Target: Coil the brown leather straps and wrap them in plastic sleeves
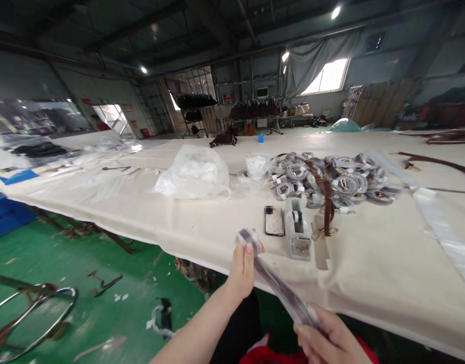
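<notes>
A dark strap in a clear plastic sleeve (280,285) stretches between my hands at the table's front edge. My left hand (243,268) is closed on its coiled end. Lower and to the right, my right hand (325,331) pinches the straight length of the same strap. Just beyond my left hand lie a phone (274,225) and a clear tape dispenser (297,235). Behind them, several coiled straps in plastic (346,182) form a pile. A bare brown strap (328,202) with metal clasps lies over the pile's front.
White plastic bags (196,174) sit on the pale covered table (202,227) to the left. A long plastic sleeve (437,217) and more brown straps (440,161) lie at the right. A metal-ringed stool (39,318) stands on the green floor, with scraps around it.
</notes>
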Available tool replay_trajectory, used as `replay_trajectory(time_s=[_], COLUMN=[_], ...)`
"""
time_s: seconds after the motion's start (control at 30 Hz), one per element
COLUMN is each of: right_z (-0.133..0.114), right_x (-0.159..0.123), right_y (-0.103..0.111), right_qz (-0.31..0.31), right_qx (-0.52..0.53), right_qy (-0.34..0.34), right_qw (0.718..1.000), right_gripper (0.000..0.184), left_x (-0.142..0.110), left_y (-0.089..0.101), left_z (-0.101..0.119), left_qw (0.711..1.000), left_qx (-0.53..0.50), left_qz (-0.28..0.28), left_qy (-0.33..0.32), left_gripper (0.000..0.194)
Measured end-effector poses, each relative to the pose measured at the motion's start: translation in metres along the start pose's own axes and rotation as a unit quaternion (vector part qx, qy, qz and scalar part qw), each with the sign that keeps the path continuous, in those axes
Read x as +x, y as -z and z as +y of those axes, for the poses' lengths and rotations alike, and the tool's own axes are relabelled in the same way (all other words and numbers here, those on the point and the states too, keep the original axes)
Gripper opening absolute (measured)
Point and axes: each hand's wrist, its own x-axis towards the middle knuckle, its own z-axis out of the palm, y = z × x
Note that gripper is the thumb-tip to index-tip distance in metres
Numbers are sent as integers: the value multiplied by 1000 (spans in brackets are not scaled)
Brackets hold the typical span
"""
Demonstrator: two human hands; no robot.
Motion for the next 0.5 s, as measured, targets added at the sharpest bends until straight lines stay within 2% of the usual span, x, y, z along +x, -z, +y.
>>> replay_trajectory(time_s=[0.07,0.13,0.27,0.33,0.4,0.47,0.5], right_z=[-5,-8,-11,-11,-11,-11,-11], right_x=[-2,-4,-4,-3,-1,0,1], right_y=[6,12,22,29,39,52,59], right_qz=[23,41,85,101,102,95,99], right_qx=[38,59,98,88,35,-85,-166], right_qy=[21,42,53,52,43,35,36], right_qw=[999,997,990,990,993,991,980], right_gripper=[46,40,33,33,37,38,36], left_x=[-16,-31,-55,-61,-63,-61,-58], left_y=[-3,-6,-19,-28,-34,-36,-35], left_z=[-11,-19,-21,-15,-4,6,11], left_qw=[988,962,901,885,878,877,879], left_qx=[133,225,318,338,346,327,295], left_qz=[-67,-118,-228,-265,-296,-338,-371], left_qy=[-49,-100,-189,-181,-148,-96,-55], left_gripper=[38,39,51,58,55,45,42])
